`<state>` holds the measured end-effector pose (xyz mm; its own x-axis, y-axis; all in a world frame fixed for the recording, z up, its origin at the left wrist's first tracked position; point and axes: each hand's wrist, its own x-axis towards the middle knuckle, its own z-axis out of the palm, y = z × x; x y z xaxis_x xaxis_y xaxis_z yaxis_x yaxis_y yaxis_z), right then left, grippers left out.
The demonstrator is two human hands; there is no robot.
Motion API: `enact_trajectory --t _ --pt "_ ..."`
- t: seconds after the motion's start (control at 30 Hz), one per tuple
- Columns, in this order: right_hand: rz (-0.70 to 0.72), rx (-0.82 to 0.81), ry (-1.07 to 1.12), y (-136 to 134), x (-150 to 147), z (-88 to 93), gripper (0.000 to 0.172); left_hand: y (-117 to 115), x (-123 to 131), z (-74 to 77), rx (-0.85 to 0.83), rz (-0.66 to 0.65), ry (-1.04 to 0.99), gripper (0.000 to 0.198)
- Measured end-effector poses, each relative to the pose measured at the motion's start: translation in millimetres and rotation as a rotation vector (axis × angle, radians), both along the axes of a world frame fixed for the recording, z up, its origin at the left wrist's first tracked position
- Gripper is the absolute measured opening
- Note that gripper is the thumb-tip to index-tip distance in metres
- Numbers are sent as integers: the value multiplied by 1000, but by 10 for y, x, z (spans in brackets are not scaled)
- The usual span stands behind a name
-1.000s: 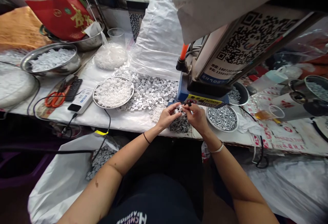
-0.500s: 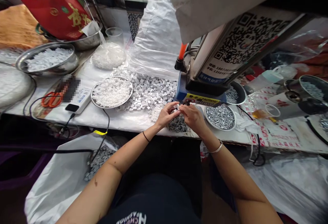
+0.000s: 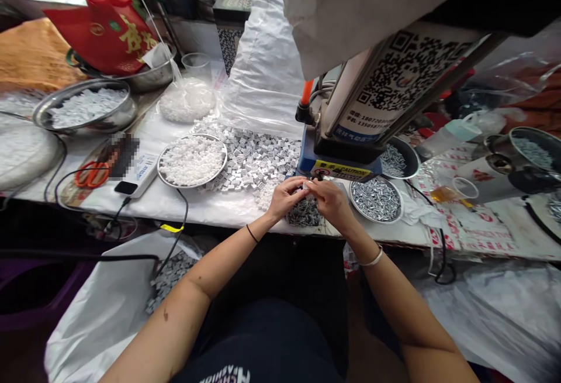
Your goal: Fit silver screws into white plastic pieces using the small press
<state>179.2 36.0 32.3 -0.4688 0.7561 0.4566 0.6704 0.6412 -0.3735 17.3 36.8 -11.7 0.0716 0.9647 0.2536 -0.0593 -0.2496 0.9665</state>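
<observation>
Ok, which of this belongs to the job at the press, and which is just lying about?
Seemingly in use: left hand, right hand, bench press, square printed tags, white beads, silver metal pieces.

Seemingly lying about: orange scissors, red bag, clear cup.

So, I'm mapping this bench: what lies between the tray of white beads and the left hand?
In the head view: scattered square silver tags between the bead tray and left hand.

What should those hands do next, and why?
I'd guess they should gently move the small pale piece toward the blue press base. The left hand and right hand seem to pinch it between them, and that press sits just beyond their fingertips.
</observation>
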Motion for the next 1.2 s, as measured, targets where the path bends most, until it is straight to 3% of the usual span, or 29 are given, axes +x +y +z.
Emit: enact_trajectory --t 0.1,0.2,0.3,0.37,0.43,0.57,0.67,0.73,0.83,1.03,1.2 --pt "-178 54 -44 -70 212 -190 41 7 6 -1 23 16 34 27" --pt "-311 80 -248 -197 460 -510 49 17 16 -13 20 21 18 28" --pt "-286 80 -442 -300 634 -789 54 26 9 -20 1 8 -22 30" --pt "-262 79 -516 -308 687 -845 56 35 -15 -25 -16 -36 -49 33" --pt "-238 61 -568 -283 678 -767 54 51 -50 -42 -58 -96 -91 35" --pt "-241 -16 -617 -320 412 -370 34 107 -104 -118 -306 -147 -300 43" --pt "-93 89 -500 -450 68 -129 30 146 -113 -164 -430 -188 -399 44" --pt "-9 220 -441 -489 -123 -66 36 157 -106 -169 -438 -185 -424 41" --pt "-16 287 -407 -392 -237 -72 38 153 -73 -148 -400 -111 -424 36" --pt "-216 53 -44 -41 -95 -48 19 200 50 -12 -171 -88 -173 25" --pt "-446 -299 313 112 -86 50 19 326 123 250 -189 -9 -10 20"
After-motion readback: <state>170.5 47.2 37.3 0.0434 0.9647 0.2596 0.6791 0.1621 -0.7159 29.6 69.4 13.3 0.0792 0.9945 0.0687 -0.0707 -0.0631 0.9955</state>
